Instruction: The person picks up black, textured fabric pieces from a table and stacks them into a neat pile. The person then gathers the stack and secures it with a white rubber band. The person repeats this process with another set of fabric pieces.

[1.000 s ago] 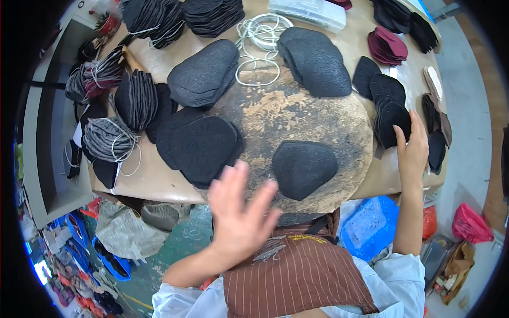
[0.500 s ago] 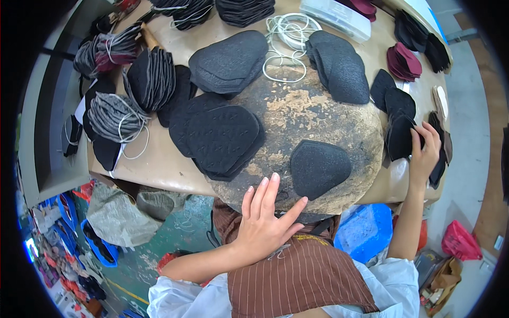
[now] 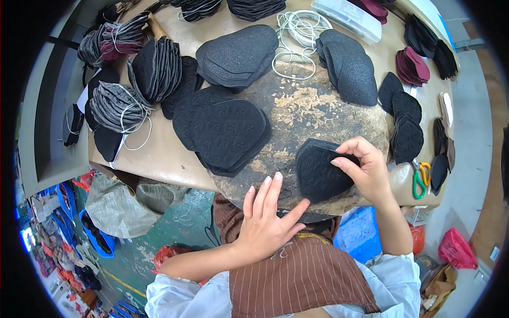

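My right hand point(image 3: 369, 172) pinches the edge of a thin black rounded pad point(image 3: 324, 177) between thumb and fingers. The pad lies over a small pile of similar dark pieces on the near part of a worn, rounded block point(image 3: 297, 119). My left hand point(image 3: 265, 217) rests at the block's near edge with fingers spread, holding nothing; its index fingertip is close to the pad's lower left corner. Left of the pad is a larger stack of black pads point(image 3: 228, 127). Farther back sit two piles of textured dark foam pieces, one left point(image 3: 236, 53) and one right point(image 3: 347, 69).
Green-and-orange-handled scissors point(image 3: 419, 186) lie at the table's right, below overlapping black pads point(image 3: 407, 140). White cord point(image 3: 297, 32) and a clear plastic box point(image 3: 347, 18) are at the back. Tied grey bundles point(image 3: 117, 107) stand left. A blue bin point(image 3: 359, 236) is below the table edge.
My right hand has come from the pads on the right to the middle of the block, bringing a black pad onto the small pile. My left hand has barely moved. Scissors now show.
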`<state>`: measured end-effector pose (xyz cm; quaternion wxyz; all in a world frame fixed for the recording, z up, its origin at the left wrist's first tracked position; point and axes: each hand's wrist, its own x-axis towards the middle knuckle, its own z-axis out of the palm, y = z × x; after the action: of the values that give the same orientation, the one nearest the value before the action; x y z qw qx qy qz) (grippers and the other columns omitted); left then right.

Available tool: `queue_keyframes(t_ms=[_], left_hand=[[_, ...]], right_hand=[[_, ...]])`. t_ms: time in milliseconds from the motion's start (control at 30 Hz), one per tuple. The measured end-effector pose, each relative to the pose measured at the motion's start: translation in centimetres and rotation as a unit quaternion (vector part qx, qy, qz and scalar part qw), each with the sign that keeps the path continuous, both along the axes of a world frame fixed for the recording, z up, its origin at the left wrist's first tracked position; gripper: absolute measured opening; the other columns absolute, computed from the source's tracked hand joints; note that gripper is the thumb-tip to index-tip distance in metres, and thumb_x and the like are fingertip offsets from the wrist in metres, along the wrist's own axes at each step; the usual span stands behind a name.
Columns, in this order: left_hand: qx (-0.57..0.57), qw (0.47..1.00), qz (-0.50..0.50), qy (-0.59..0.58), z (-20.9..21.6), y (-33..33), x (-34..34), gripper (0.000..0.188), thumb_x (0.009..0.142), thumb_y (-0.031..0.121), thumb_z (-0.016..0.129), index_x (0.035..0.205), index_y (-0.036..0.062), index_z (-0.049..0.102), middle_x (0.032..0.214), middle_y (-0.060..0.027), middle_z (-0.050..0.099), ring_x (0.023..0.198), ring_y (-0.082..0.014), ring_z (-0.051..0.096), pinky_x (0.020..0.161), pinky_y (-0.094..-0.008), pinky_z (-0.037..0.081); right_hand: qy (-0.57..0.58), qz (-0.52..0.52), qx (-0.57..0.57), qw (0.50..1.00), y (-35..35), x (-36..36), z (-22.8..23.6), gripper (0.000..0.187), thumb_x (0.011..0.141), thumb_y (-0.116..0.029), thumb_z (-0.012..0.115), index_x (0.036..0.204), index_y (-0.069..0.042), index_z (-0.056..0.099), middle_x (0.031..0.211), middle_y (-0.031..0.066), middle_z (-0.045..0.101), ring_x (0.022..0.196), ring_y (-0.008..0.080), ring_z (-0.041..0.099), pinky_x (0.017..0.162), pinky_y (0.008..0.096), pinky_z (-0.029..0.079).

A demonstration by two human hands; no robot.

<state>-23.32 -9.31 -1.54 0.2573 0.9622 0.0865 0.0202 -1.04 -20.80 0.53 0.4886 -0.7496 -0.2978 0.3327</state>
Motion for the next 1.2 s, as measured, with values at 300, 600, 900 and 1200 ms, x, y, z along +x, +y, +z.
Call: queue_keyframes(t_ms=[300, 600, 900, 1200], left_hand=[[-0.017, 1.000, -0.002, -0.011, -0.2, 0.2, -0.1, 0.054, 0.076, 0.041, 0.073, 0.126, 0.0293, 0.057, 0.144, -0.0301, 0.022, 0.132, -0.0447, 0.024, 0.104, -0.0578, 0.019], [0.035, 0.999, 0.017, -0.014, -0.2, -0.3, 0.2, 0.065, 0.076, 0.047, 0.068, 0.136, 0.0312, 0.048, 0.145, -0.0235, 0.029, 0.132, -0.0344, 0.029, 0.104, -0.0528, 0.023], [0.080, 0.995, -0.052, -0.005, 0.0, 0.1, 0.5, 0.072, 0.075, 0.051, 0.066, 0.137, 0.0203, 0.047, 0.146, -0.0190, 0.032, 0.134, -0.0299, 0.031, 0.107, -0.0556, 0.014], [-0.011, 0.996, -0.090, -0.016, 0.6, 0.6, 3.9, 0.056, 0.073, 0.052, 0.067, 0.100, 0.0046, 0.056, 0.146, -0.0199, 0.035, 0.133, -0.0293, 0.035, 0.106, -0.0529, 0.018]], right_hand=[[-0.024, -0.032, 0.001, 0.999, -0.4, -0.2, -1.0, 0.014, 0.083, -0.002, 0.069, 0.093, 0.001, 0.059, 0.082, 0.0041, 0.067, 0.079, 0.0074, 0.061, 0.071, 0.0235, 0.049], [-0.048, -0.022, -0.021, 0.998, -0.3, -0.3, -0.9, 0.016, 0.082, -0.003, 0.070, 0.093, 0.001, 0.060, 0.082, 0.0063, 0.068, 0.078, 0.0094, 0.064, 0.071, 0.0248, 0.050], [-0.053, -0.016, -0.064, 0.996, 0.6, -0.1, -0.2, 0.017, 0.081, -0.007, 0.071, 0.093, 0.001, 0.062, 0.083, 0.0081, 0.070, 0.079, 0.0095, 0.065, 0.072, 0.0251, 0.051], [-0.189, -0.010, -0.129, 0.973, 0.0, -0.4, 0.6, 0.018, 0.079, -0.009, 0.073, 0.090, 0.000, 0.062, 0.077, 0.0118, 0.064, 0.067, 0.0217, 0.064, 0.062, 0.0308, 0.049]])
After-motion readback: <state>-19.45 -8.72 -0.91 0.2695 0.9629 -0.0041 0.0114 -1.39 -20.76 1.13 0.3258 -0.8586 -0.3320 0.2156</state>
